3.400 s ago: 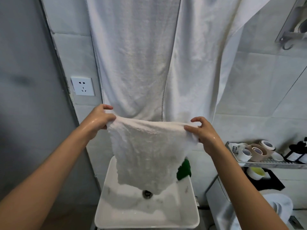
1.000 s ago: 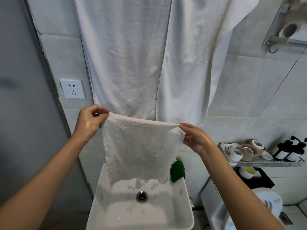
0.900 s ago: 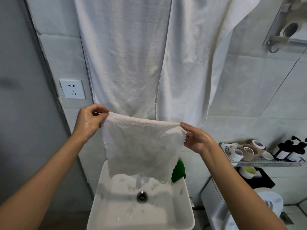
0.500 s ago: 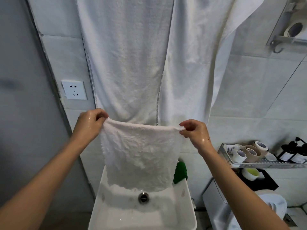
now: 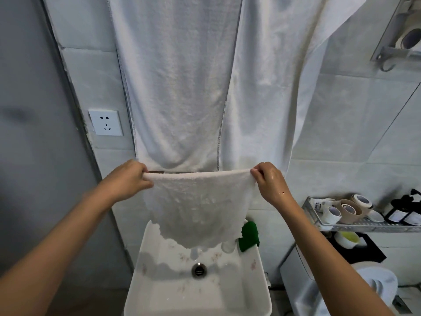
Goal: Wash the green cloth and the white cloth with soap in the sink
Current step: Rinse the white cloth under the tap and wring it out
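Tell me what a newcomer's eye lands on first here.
A fluffy white cloth, stretched by its top corners between the left hand and right hand, hangs above the white square sink. Behind it a large white towel drapes the wall; a crumpled green cloth sits at the sink's back right corner.

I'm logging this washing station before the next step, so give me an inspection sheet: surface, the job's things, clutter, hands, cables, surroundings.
Surface: white sink, wet, drain open, nothing lying in the basin.
Job's things: white cloth held spread above the sink, lower edge hanging free; green cloth bunched on the sink's back right corner.
Clutter: tape rolls and dark bottles on a wire shelf to the right.
Hands: left hand and right hand each pinch a top corner of the white cloth, a firm grip.
Cables: nothing seen.
Surroundings: large white towel hanging on the tiled wall behind; wall socket to the left.
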`<action>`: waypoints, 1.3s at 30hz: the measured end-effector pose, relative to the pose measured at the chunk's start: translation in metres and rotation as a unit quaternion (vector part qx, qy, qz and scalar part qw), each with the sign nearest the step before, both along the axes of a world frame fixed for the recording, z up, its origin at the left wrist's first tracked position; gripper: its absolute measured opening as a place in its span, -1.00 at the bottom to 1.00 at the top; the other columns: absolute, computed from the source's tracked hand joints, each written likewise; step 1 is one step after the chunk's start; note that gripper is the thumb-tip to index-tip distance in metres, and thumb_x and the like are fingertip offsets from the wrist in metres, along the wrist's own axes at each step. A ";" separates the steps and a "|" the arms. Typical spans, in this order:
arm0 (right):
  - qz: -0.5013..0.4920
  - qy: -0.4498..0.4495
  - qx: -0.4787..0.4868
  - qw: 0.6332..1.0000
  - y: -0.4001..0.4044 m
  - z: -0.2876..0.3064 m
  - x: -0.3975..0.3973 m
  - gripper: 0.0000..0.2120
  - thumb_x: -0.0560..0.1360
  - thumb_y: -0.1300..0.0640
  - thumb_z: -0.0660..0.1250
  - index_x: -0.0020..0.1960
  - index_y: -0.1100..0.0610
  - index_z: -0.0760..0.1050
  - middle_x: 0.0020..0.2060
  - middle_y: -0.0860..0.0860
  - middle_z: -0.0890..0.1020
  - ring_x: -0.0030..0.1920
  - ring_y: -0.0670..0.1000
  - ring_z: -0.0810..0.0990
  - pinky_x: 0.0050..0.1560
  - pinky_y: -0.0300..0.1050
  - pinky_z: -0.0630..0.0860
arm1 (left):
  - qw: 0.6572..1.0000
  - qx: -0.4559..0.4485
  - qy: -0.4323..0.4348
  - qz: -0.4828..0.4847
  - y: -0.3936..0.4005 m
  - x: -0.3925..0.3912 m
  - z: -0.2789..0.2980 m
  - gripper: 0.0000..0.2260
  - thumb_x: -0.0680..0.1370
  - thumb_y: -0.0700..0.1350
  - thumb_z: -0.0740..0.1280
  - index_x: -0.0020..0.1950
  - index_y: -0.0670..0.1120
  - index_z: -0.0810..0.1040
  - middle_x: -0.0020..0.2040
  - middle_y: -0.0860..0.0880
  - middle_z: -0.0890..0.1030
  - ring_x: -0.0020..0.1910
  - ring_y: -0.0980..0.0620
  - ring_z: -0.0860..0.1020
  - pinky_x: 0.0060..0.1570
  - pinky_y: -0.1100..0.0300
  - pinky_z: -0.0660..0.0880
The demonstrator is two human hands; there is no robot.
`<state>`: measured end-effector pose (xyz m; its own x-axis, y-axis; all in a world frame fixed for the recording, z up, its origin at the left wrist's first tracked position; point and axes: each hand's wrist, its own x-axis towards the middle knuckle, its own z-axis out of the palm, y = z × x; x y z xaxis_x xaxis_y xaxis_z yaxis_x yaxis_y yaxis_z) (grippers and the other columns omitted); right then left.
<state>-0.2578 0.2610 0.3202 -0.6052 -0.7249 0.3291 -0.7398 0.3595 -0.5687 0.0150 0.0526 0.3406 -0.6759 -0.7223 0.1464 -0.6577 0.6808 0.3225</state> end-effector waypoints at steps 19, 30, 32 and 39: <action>-0.076 -0.390 -0.135 0.908 -0.010 -0.003 0.016 -0.78 0.57 0.18 0.22 -0.26 0.12 0.43 -0.37 0.02 0.42 -0.37 0.01 0.36 -0.39 -0.17 0.33 | 0.850 0.435 0.284 0.085 0.012 -0.032 -0.019 -0.92 0.52 -0.19 0.36 -0.17 -0.13 0.59 -0.40 -0.05 0.54 -0.53 0.06 0.42 -0.50 0.32 0.32; 0.034 -0.287 -0.235 0.928 -0.031 -0.028 0.095 -0.87 0.50 0.14 0.32 -0.22 0.06 0.56 -0.34 -0.09 0.60 -0.29 -0.06 0.55 -0.25 -0.13 0.45 | 0.876 0.301 0.377 0.020 0.099 -0.093 -0.034 -0.87 0.43 -0.11 0.40 -0.21 -0.17 0.62 -0.36 -0.07 0.59 -0.40 0.01 0.51 -0.39 0.11 0.45; 0.030 -0.286 -0.241 0.927 -0.030 -0.030 0.100 -0.88 0.53 0.16 0.31 -0.17 0.05 0.58 -0.26 -0.05 0.65 -0.17 -0.04 0.62 -0.14 -0.07 0.56 | 0.873 0.306 0.380 0.012 0.108 -0.094 -0.035 -0.90 0.48 -0.10 0.39 -0.14 -0.12 0.64 -0.30 -0.04 0.64 -0.34 0.03 0.57 -0.39 0.14 0.49; 0.100 -0.288 -0.208 0.929 -0.014 -0.032 0.092 -0.76 0.41 0.13 0.44 0.08 0.08 0.58 -0.06 -0.07 0.66 0.00 -0.13 0.60 0.05 -0.21 0.54 | 0.820 0.388 0.418 -0.048 0.123 -0.082 -0.022 -0.68 0.47 -0.47 0.14 0.00 -0.22 0.62 -0.13 -0.08 0.66 -0.15 0.05 0.65 -0.23 0.26 0.58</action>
